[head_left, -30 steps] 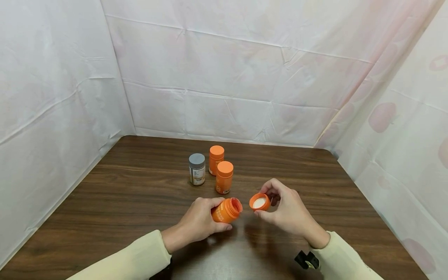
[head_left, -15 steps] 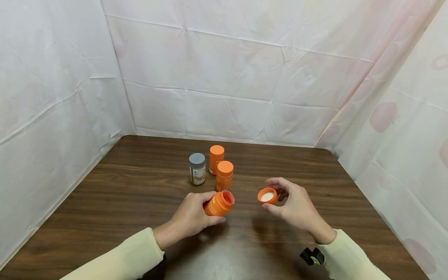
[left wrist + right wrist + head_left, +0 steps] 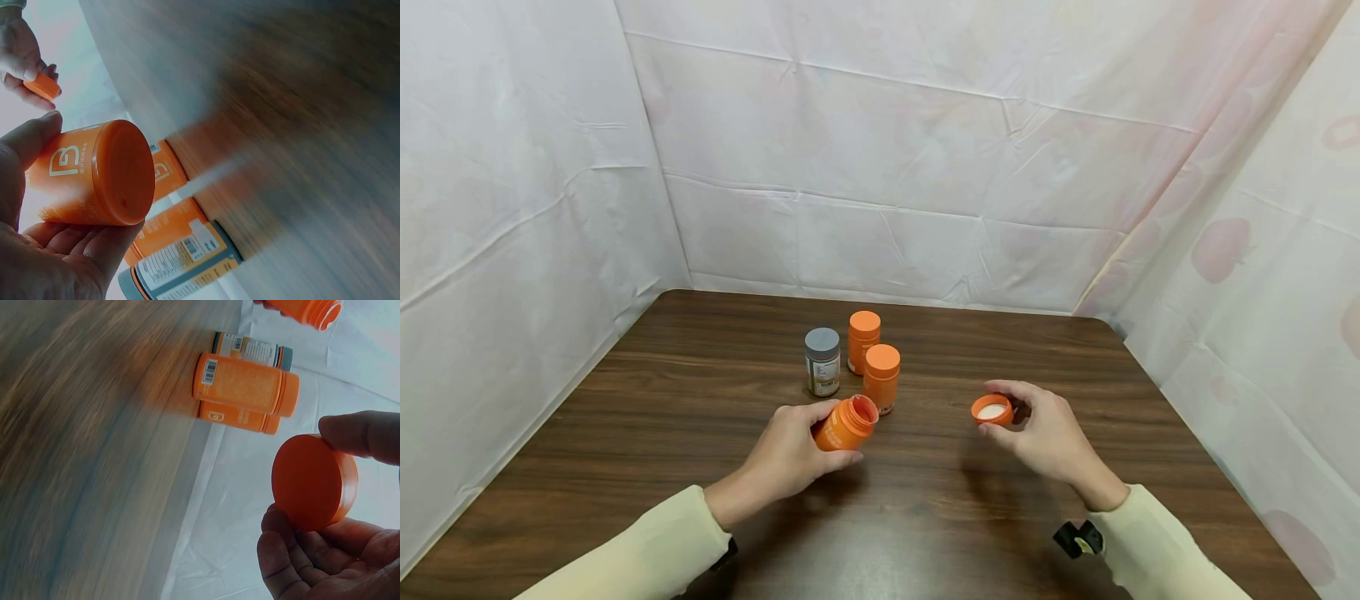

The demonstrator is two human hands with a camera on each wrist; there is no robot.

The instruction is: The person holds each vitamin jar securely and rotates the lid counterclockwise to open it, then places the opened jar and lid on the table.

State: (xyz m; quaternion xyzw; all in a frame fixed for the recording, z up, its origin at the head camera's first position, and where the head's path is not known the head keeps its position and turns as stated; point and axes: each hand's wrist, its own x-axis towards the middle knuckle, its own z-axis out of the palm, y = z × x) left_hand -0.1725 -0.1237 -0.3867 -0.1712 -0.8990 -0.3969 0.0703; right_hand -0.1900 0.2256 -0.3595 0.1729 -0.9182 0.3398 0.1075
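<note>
A person's two hands work above a dark wood-grain tabletop (image 3: 700, 417). The left hand (image 3: 786, 450) has its fingers and thumb clamped around an uncapped orange bottle (image 3: 842, 429), which is raised off the surface, left of the tabletop's middle, its mouth tilted up and to the right. The right hand (image 3: 1052, 433) pinches an orange cap (image 3: 992, 419) by its rim between thumb and fingers, lifted on the side toward the right edge, its white lining facing up. Bottle and cap are well apart.

Beyond the left hand, nearer the far edge, three lidded containers stand upright and close together: a grey-lidded jar (image 3: 823, 367) on the left, a rear orange bottle (image 3: 864, 342) and a front orange bottle (image 3: 882, 382). Whether these touch is unclear. Pale sheeting (image 3: 887, 167) rises behind the far edge.
</note>
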